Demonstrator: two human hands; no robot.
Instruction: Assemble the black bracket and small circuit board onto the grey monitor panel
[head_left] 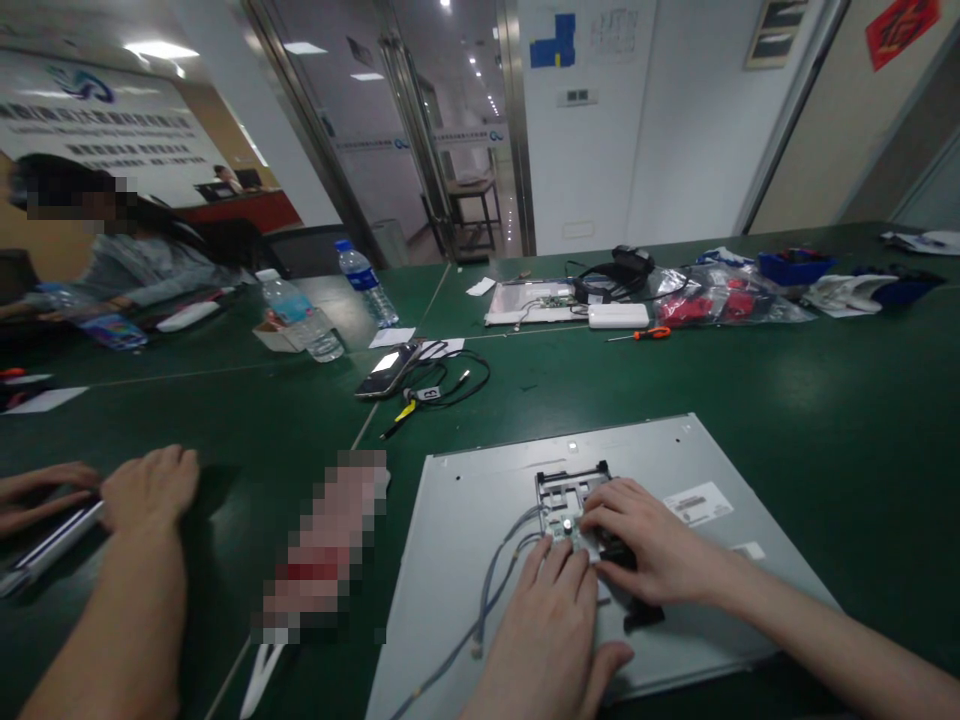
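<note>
A flat grey metal panel (480,500), resembling the back of a display, lies on the green table before me. In its middle sits a metal bracket with black ends (574,480) and a small round knob (568,525). My left hand (555,620) rests with stretched fingers against the bracket's near edge, thumb apart. From the right, my right hand (649,540) curls its fingers and thumb round a black part of the bracket, mostly covered by the hand. Grey cables (491,580) run from the bracket across the panel toward its near left side.
Left of the panel lies a blurred badge (322,550) with a white strap. Beyond are a phone (388,368), black cables (450,390), water bottles (367,285), an orange screwdriver (651,333) and plastic bags (720,300). Another person's hands (150,490) hold a silver device at left.
</note>
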